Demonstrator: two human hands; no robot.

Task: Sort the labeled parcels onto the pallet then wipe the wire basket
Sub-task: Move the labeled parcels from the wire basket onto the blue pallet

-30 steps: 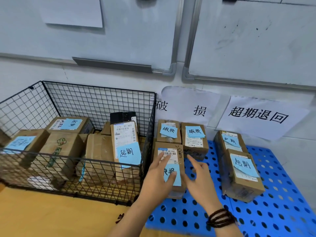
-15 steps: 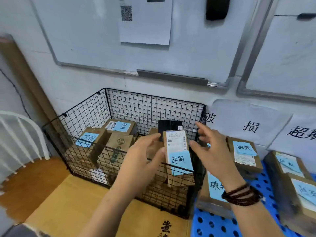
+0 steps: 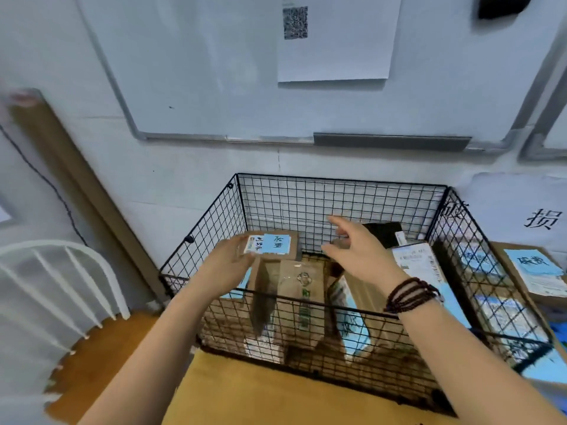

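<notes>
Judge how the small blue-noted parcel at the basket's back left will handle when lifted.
Probably stiff: the small parcel is a squared cardboard box with crisp edges. Likely light, since the left hand holds it by one end alone; the right hand hovers open beside it. Its blue note is only paper on top and might peel if rubbed.

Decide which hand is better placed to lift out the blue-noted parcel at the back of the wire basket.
Left. The left hand grips the parcel by its left end, over the wire basket. The right hand is open and apart from the parcel, to its right.
</notes>
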